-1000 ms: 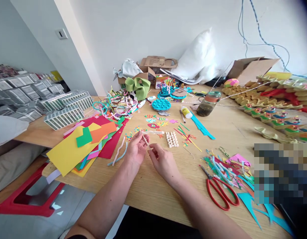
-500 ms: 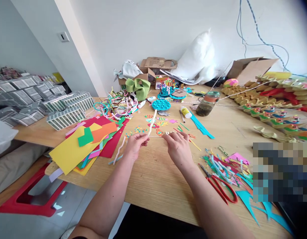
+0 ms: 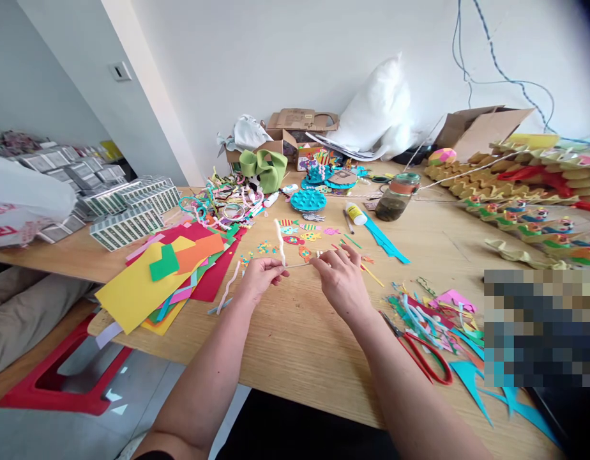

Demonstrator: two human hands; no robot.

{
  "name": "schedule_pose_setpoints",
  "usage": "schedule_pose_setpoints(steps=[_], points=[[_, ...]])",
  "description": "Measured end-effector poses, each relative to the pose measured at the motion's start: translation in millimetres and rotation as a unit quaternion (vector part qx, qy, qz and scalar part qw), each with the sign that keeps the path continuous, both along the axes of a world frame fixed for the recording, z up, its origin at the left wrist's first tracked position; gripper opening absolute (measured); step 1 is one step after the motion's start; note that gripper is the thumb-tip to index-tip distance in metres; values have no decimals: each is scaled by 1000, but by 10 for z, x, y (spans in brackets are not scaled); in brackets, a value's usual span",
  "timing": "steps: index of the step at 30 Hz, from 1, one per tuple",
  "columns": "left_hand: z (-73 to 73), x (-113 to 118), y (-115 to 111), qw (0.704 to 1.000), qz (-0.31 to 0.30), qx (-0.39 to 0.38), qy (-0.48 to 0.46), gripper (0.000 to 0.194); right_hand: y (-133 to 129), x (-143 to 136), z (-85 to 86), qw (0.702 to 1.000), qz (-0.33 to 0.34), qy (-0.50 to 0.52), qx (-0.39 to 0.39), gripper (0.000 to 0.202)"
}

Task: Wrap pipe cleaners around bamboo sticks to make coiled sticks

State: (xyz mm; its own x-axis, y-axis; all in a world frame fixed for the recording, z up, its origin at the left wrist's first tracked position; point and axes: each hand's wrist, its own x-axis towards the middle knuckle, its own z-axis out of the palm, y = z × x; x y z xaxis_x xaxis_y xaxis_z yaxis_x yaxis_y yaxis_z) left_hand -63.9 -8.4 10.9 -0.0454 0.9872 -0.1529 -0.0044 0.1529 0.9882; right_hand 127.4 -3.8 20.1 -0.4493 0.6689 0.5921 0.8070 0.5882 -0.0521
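Note:
My left hand (image 3: 262, 279) pinches a white fuzzy strip (image 3: 280, 241) that stands up from its fingertips. A thin pale stick (image 3: 299, 264) runs between both hands, its right end pinched in my right hand (image 3: 340, 278). Just beyond the fingers lie small paper fish (image 3: 294, 240) in several colours and a round blue piece with bumps (image 3: 308, 200). Left of my left hand a pale pink fuzzy strip (image 3: 228, 287) rests on the wooden table (image 3: 295, 338).
Coloured paper sheets (image 3: 132, 291) lie at the left, by stacked patterned boxes (image 3: 127, 227). Red-handled scissors (image 3: 426, 358) and paper scraps (image 3: 455, 300) are at the right. Further back stand a glass jar (image 3: 397, 198) and a glue bottle (image 3: 355, 214). Someone's trousered leg (image 3: 31, 313) shows at left.
The white strip has swung left and now stands more upright at my left fingertips. At the far left, a white plastic bag has come further into view.

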Motion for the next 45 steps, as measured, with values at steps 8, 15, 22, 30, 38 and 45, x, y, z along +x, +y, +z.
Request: schedule_pose_setpoints(steps=[8,15,22,30,38,45], points=[[-17,-32,13,1000,-10,-4,26,12,17,1,-17,999,4,32,-32,20],[-54,112,-58,990,-92,0,109,13,-4,-89,-52,973,33,170,-155,18],[-94,191,-92,979,-139,15,147,14,-4,-158,-90,954,45,177,-238,21],[-42,198,-88,992,-111,-35,50,8,0,-188,-49,941,-18,172,-292,21],[-36,177,-72,994,-93,-49,19,4,-39,-220,-122,946,44,171,-273,18],[-77,151,-58,992,-107,-32,58,12,-20,-198,-131,953,59,178,-240,20]])
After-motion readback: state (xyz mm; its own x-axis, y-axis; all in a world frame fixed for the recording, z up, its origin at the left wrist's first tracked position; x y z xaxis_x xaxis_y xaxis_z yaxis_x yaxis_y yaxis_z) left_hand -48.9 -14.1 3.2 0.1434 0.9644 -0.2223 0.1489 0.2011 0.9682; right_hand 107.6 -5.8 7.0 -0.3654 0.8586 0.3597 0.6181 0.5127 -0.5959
